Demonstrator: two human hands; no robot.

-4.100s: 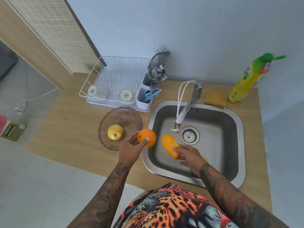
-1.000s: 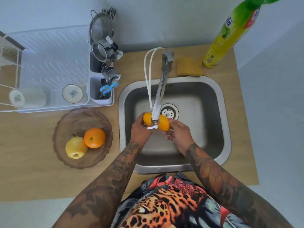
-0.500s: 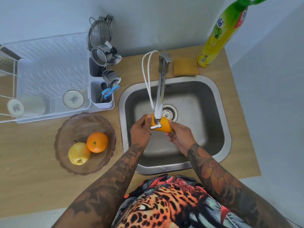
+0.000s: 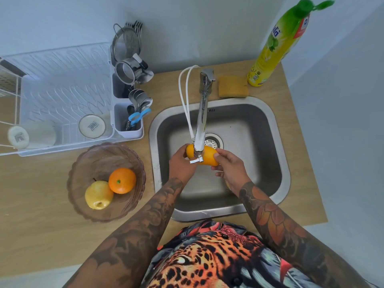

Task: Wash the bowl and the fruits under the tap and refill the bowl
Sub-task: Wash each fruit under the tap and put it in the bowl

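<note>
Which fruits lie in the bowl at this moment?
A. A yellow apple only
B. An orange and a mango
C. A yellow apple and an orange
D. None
C. The bowl holds the yellow apple and the orange, touching; the mango is gripped under the tap by the left hand and right hand.

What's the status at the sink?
Left hand and right hand both grip the mango under the tap. Orange and pear sit in bowl. Nothing obstructing.
</note>
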